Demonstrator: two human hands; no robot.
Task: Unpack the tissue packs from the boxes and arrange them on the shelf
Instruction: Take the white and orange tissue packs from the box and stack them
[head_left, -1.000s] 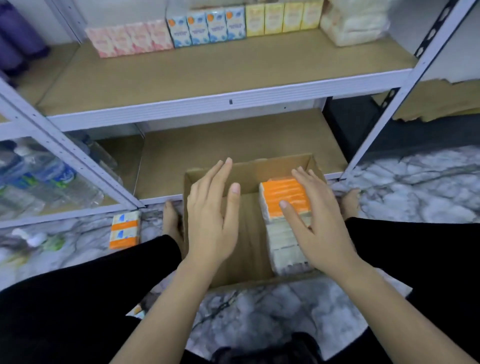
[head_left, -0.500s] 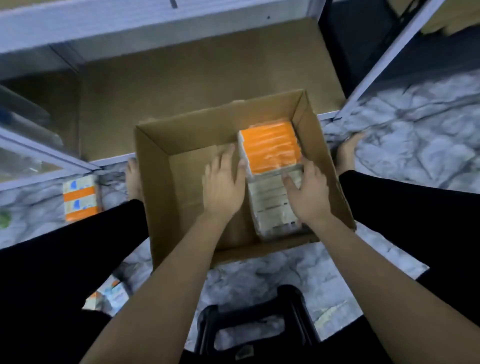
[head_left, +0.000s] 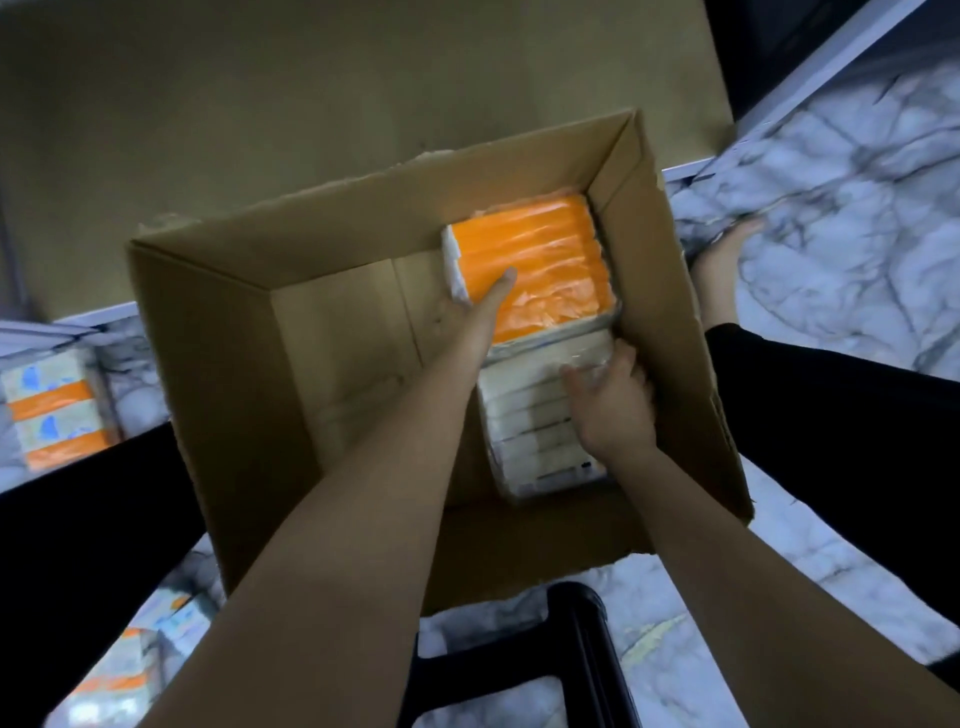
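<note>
An open cardboard box (head_left: 218, 332) stands on the marble floor between my legs. In its right half lie an orange-topped bundle of tissue packs (head_left: 545, 265) and, nearer me, a white wrapped bundle (head_left: 524, 415). My left hand (head_left: 470, 312) reaches deep into the box and grips the orange bundle's left side, thumb lying on its top. My right hand (head_left: 610, 400) is at the seam between the two bundles by the right wall, fingers curled into the plastic wrap. The left half of the box is bare cardboard.
The brown bottom shelf board (head_left: 322, 98) lies just beyond the box. Tissue packs (head_left: 57, 415) with orange bands sit on the floor at left, more packs (head_left: 124, 675) at lower left. A black stool (head_left: 524, 660) is under me. My bare foot (head_left: 722, 270) rests right of the box.
My head has tilted further down over the box. Both hands went from hovering above it to inside; the left moved to the orange bundle's side, the right slid along the right wall.
</note>
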